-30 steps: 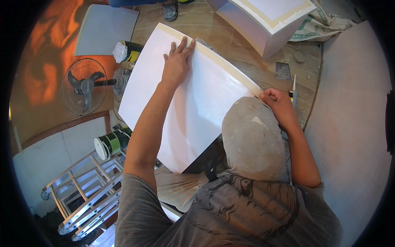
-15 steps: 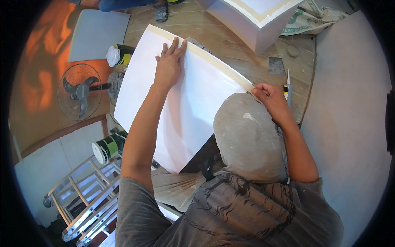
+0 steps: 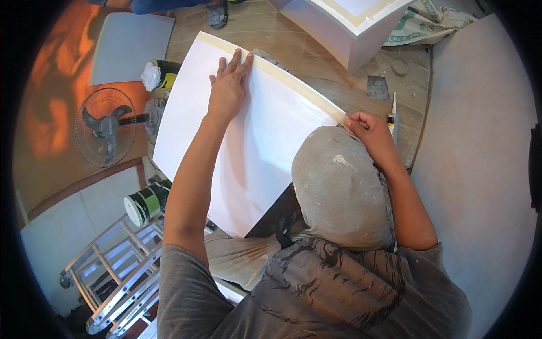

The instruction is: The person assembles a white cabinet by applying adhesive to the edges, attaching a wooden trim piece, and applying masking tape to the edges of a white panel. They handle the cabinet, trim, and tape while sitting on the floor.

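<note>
A white panel (image 3: 259, 141) with a curved far edge lies tilted in front of me. Along that edge runs a beige strip of masking tape (image 3: 299, 87). My left hand (image 3: 228, 93) rests on the panel with its fingers spread, the tips on the strip. At the panel's right corner my right hand (image 3: 372, 138) is closed, thumb and fingers pinching the strip's end; the exact grip is partly hidden. My raised knee (image 3: 341, 186), in grey cloth, stands just below the right hand and covers part of the panel.
A large white box-like piece (image 3: 353, 45) with beige edging stands at the far right. A sealant tube (image 3: 393, 121) and a dark flat piece (image 3: 377, 88) lie on the floor. To the left are a fan (image 3: 107, 127), paint buckets (image 3: 148, 204) and an aluminium ladder (image 3: 121, 282). A pale wall (image 3: 480, 169) bounds the right.
The view has shifted slightly, moving the panel and surroundings a little to the left in the picture. Both hands keep their places on the panel's edge.
</note>
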The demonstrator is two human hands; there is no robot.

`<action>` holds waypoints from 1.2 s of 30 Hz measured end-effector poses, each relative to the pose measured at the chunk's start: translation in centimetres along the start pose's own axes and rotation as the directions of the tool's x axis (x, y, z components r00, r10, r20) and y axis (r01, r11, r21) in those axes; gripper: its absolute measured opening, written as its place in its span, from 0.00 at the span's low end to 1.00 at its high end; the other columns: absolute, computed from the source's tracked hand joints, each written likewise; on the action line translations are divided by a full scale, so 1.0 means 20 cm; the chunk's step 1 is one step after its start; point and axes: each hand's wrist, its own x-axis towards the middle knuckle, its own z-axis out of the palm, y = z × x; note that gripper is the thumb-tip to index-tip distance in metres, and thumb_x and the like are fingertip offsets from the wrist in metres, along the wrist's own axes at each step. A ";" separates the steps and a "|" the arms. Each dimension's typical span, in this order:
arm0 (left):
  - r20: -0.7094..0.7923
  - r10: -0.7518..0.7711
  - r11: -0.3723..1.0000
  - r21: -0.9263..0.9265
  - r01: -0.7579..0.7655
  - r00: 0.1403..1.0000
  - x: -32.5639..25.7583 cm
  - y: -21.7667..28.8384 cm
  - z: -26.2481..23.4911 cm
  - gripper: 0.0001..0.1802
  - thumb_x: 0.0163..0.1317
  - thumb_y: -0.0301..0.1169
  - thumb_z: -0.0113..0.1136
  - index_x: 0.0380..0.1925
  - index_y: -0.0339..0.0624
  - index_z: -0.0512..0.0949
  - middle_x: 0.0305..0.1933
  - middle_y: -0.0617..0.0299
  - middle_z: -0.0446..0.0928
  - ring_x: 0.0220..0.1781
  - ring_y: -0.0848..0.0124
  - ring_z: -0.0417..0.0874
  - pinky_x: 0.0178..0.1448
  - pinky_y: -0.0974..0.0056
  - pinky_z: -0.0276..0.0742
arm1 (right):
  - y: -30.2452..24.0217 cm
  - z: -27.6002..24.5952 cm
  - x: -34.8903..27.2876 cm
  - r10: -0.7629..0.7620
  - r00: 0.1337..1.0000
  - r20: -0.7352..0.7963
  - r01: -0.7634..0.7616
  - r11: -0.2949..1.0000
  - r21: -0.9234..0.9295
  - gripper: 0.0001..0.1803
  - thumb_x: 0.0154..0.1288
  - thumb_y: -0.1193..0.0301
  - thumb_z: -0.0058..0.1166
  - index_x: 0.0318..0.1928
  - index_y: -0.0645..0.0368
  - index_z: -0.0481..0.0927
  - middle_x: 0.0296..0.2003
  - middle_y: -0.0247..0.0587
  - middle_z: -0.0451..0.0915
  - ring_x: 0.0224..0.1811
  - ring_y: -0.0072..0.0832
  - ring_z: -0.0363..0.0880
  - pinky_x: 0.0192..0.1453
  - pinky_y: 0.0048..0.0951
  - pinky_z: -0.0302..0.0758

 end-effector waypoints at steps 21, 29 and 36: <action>0.005 -0.020 1.000 -0.019 0.020 1.000 0.01 0.01 0.00 0.31 0.75 0.28 0.48 0.76 0.64 0.68 0.83 0.58 0.60 0.83 0.42 0.59 0.77 0.25 0.59 | 0.00 0.01 0.02 -0.027 1.000 -0.011 0.027 0.998 -0.054 0.15 0.70 0.62 0.61 0.40 0.65 0.86 0.26 0.42 0.83 0.28 0.25 0.76 0.37 0.30 0.71; -0.019 0.224 0.969 -0.105 -0.224 0.974 -0.18 0.30 0.10 0.35 0.66 0.20 0.48 0.76 0.39 0.64 0.82 0.50 0.60 0.84 0.49 0.57 0.84 0.38 0.51 | 0.05 0.02 0.04 -0.035 0.999 0.012 0.035 0.999 0.008 0.15 0.70 0.63 0.61 0.39 0.65 0.85 0.27 0.39 0.83 0.29 0.23 0.74 0.36 0.30 0.70; 0.038 0.485 0.846 -0.272 -0.458 0.874 -0.35 0.55 0.11 0.36 0.70 0.37 0.54 0.76 0.39 0.64 0.83 0.49 0.59 0.85 0.49 0.55 0.86 0.43 0.48 | 0.09 -0.01 0.10 -0.117 0.987 0.113 0.117 0.993 0.013 0.14 0.70 0.63 0.62 0.37 0.63 0.84 0.26 0.34 0.80 0.30 0.19 0.74 0.38 0.28 0.72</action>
